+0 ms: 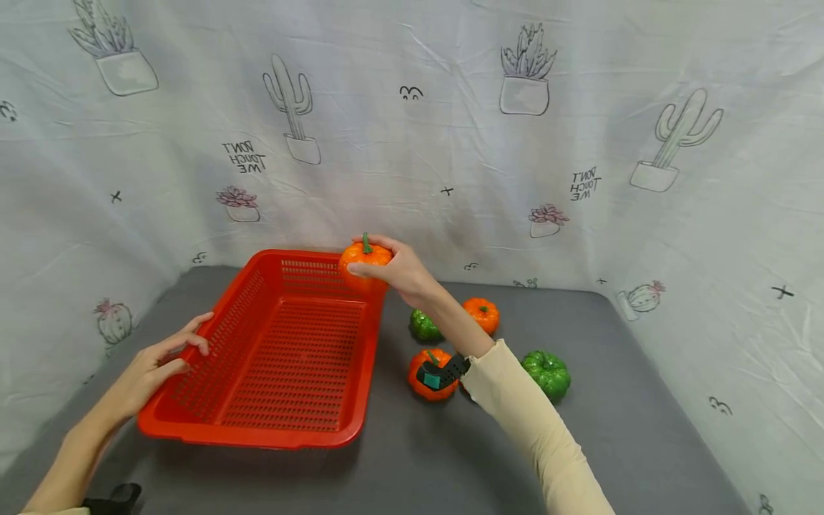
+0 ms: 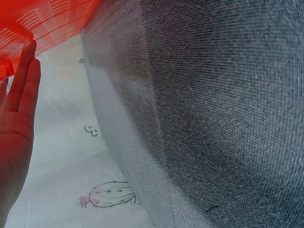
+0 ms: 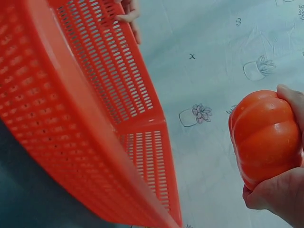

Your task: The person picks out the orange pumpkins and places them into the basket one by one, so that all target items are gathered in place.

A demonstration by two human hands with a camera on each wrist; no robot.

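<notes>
A toy orange pumpkin [image 1: 360,261] with a green stem is gripped in my right hand [image 1: 405,275], thumb on its near side. It overlaps the far right corner of a red plastic basket [image 1: 290,436] in the head view. Ribbed and glossy, the same pumpkin [image 3: 266,137] shows between thumb and fingers in the right wrist view. My left hand [image 1: 151,368] holds the basket's left rim, fingertips over the edge. Straight fingers [image 2: 29,85] lie along the basket's outer side in the left wrist view. Nothing lies inside the visible slotted basket floor.
Right of the basket on the grey table [image 1: 618,429] lie a green pumpkin [image 1: 423,327], an orange pumpkin [image 1: 483,313], another orange pumpkin [image 1: 428,386] and a green one [image 1: 547,375]. My right forearm partly covers this group. A white printed cloth [image 1: 399,157] hangs behind.
</notes>
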